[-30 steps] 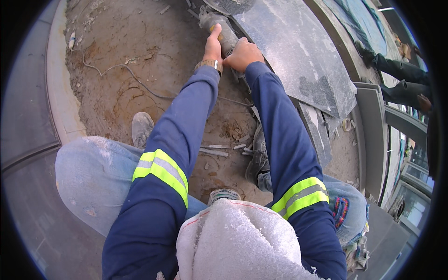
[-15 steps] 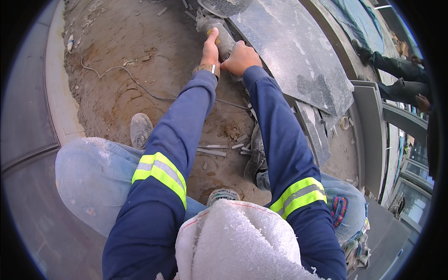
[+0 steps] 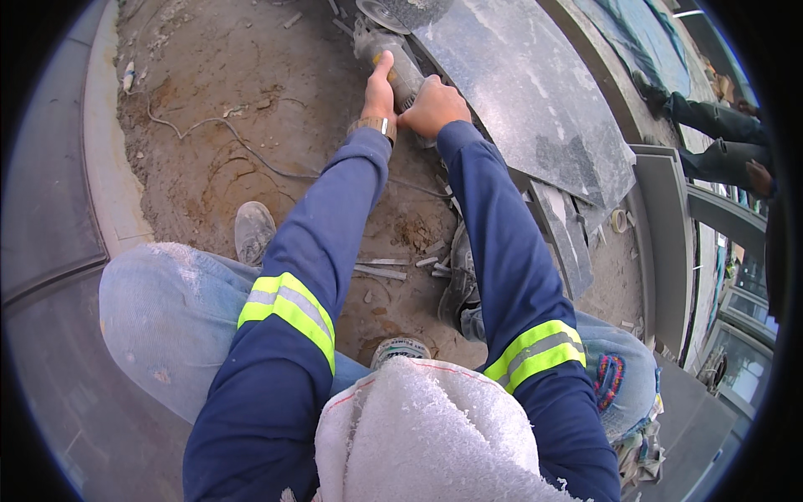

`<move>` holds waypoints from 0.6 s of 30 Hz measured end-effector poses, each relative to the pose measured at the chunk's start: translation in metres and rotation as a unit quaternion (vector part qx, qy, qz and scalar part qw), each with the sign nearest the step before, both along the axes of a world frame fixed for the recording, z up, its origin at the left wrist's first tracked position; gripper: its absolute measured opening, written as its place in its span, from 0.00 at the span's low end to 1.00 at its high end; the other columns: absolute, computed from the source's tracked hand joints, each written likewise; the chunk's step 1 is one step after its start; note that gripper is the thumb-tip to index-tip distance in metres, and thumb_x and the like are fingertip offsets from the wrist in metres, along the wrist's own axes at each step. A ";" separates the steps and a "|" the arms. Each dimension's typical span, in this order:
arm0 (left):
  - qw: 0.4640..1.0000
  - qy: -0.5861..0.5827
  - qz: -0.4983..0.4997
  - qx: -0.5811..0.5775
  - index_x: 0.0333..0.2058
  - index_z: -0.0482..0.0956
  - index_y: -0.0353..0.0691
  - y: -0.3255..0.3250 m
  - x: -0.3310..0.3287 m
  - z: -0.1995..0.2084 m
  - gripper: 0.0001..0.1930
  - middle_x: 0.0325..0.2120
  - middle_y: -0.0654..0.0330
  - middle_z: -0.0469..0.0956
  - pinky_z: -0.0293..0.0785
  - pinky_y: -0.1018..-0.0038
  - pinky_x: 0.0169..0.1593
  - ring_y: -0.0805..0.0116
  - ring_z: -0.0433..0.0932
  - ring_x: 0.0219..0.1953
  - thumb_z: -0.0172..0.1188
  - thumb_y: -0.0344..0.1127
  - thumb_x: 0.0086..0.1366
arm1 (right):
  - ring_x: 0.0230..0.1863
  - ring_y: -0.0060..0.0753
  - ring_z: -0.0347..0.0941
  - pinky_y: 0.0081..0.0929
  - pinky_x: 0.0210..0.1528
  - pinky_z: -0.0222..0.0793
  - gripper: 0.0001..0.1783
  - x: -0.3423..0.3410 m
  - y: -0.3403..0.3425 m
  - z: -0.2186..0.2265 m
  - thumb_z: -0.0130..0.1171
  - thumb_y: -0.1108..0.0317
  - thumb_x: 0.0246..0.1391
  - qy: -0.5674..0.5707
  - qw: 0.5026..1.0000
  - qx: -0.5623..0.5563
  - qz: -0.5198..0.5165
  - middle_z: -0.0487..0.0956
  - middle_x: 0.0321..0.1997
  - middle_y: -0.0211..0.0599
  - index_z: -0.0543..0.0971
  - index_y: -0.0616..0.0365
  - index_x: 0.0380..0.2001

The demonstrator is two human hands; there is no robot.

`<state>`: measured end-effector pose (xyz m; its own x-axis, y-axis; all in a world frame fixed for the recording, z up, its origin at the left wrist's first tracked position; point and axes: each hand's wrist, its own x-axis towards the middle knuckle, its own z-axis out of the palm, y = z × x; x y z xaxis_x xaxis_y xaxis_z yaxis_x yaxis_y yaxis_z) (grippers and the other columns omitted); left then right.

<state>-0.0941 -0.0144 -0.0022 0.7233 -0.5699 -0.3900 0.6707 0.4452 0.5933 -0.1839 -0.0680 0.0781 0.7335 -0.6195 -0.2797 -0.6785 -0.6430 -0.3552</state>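
Note:
Both my arms stretch forward to a dusty grey angle grinder (image 3: 405, 77) at the top of the view. My left hand (image 3: 379, 94) is closed round its body from the left, thumb lying along the top. From the right, my right hand (image 3: 437, 107) grips the rear end, close beside the left. The grinder's round guard and disc (image 3: 385, 15) are at its far end, by the left edge of a grey stone slab (image 3: 535, 92). The frame's edge cuts off part of the disc area, and whether it touches the stone I cannot tell.
A thin grey cord (image 3: 238, 140) crosses the dusty ground on the left. Stone offcuts (image 3: 382, 272) lie between my feet, with a tub (image 3: 400, 347) nearer me. Narrow slab pieces (image 3: 562, 230) and a tape roll (image 3: 619, 221) are at right. Another person's legs (image 3: 711, 121) show at far right.
Very little differs. The grinder and both hands sit a few pixels further right, as the whole view has shifted slightly. Both grips stay the same.

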 end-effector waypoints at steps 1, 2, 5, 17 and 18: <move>1.000 0.002 0.001 0.002 0.55 0.73 0.37 0.001 -0.002 0.001 0.29 0.49 0.56 0.78 0.72 0.61 0.57 0.58 0.77 0.50 0.58 0.57 0.67 | 0.54 0.58 0.78 0.42 0.56 0.74 0.44 -0.003 0.002 0.002 0.76 0.51 0.34 0.000 1.000 0.001 0.001 0.80 0.49 0.63 0.73 0.71 0.51; 1.000 0.004 0.001 0.003 0.55 0.73 0.37 0.002 -0.004 0.002 0.29 0.49 0.56 0.78 0.72 0.61 0.57 0.58 0.77 0.50 0.58 0.57 0.67 | 0.54 0.58 0.78 0.42 0.56 0.74 0.44 -0.005 0.003 0.004 0.76 0.51 0.34 0.000 1.000 0.003 0.001 0.80 0.49 0.63 0.73 0.71 0.50; 1.000 0.004 0.000 0.000 0.55 0.73 0.37 0.003 -0.002 0.000 0.29 0.49 0.56 0.78 0.72 0.61 0.57 0.58 0.77 0.51 0.58 0.57 0.68 | 0.54 0.58 0.78 0.42 0.56 0.74 0.45 -0.005 0.004 0.004 0.76 0.50 0.34 0.000 1.000 0.002 0.004 0.80 0.49 0.63 0.73 0.71 0.50; 1.000 -0.008 0.010 -0.004 0.54 0.74 0.37 -0.004 0.006 -0.005 0.29 0.49 0.56 0.79 0.72 0.61 0.57 0.58 0.77 0.50 0.59 0.57 0.67 | 0.55 0.56 0.78 0.40 0.59 0.73 0.40 0.004 0.002 0.010 0.70 0.55 0.41 0.025 1.000 0.003 0.004 0.80 0.51 0.60 0.71 0.69 0.53; 1.000 -0.012 0.014 -0.004 0.54 0.74 0.37 -0.003 0.008 -0.010 0.29 0.48 0.56 0.79 0.72 0.61 0.57 0.58 0.77 0.50 0.59 0.57 0.67 | 0.55 0.56 0.78 0.40 0.59 0.73 0.40 0.004 0.004 0.011 0.70 0.55 0.40 0.023 1.000 0.003 0.006 0.80 0.51 0.60 0.71 0.69 0.53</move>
<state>-0.0860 -0.0175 -0.0123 0.7477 -0.5523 -0.3686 0.6439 0.4677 0.6055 -0.1803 -0.0637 0.0886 0.7275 -0.6088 -0.3164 -0.6861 -0.6492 -0.3284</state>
